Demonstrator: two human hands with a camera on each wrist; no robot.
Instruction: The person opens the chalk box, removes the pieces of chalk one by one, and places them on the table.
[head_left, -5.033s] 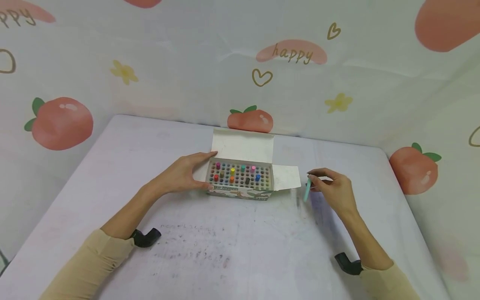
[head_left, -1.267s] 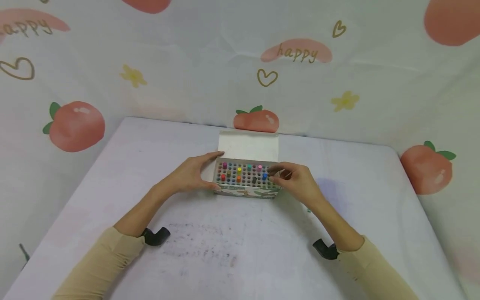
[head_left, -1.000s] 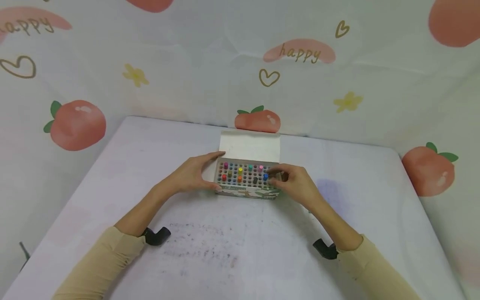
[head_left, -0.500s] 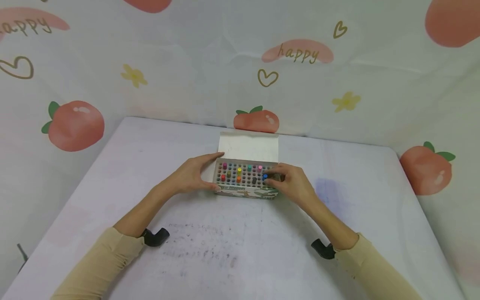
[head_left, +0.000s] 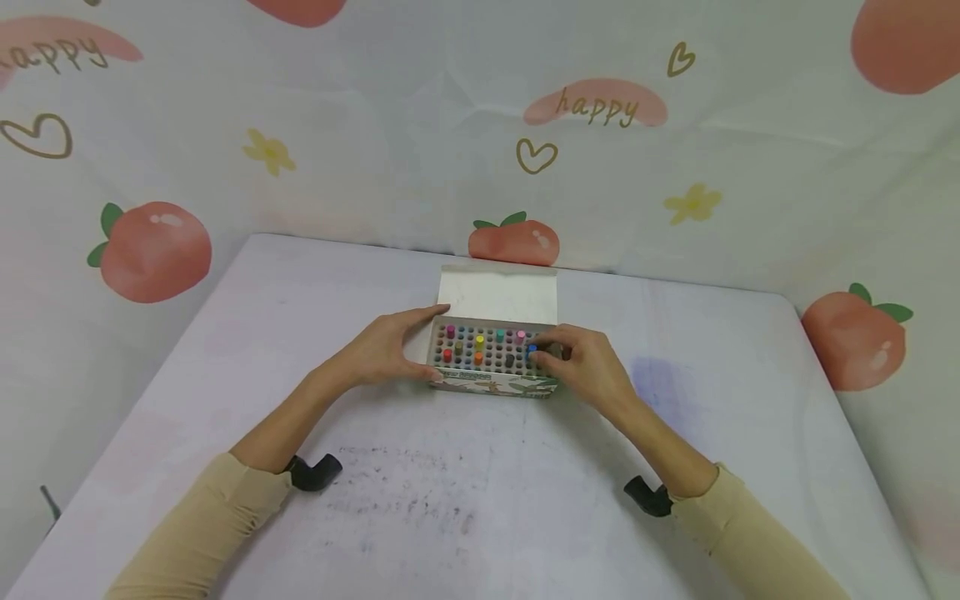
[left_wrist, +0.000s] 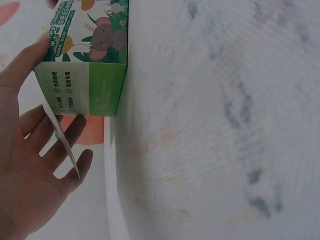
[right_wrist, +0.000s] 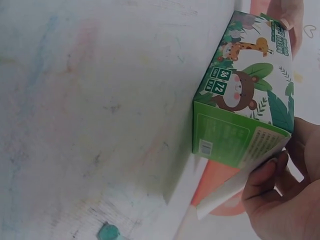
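Observation:
An open cardboard chalk box [head_left: 495,383] with animal pictures stands on the table, its holes bearing several coloured chalk sticks. My left hand [head_left: 378,350] grips the box's left end, thumb at the front and index finger at the back edge. In the left wrist view the other fingers spread behind an end flap [left_wrist: 60,137]. My right hand [head_left: 592,362] is over the right end, pinching a blue chalk stick [head_left: 532,349] that stands in its hole. Beside it are a pink chalk stick [head_left: 521,337] and a black one [head_left: 510,361]. The right wrist view hides the stick behind the box.
The raised lid [head_left: 498,293] stands at the back of the box. On the white table [head_left: 525,500] are chalk smudges. A small teal piece [right_wrist: 108,231] lies there in the right wrist view. A printed cloth [head_left: 375,158] hangs behind the table.
Five seconds ago my right hand held a teal chalk stick right of the box. It has since come to the box without it and taken hold of the blue stick. My left hand stays put.

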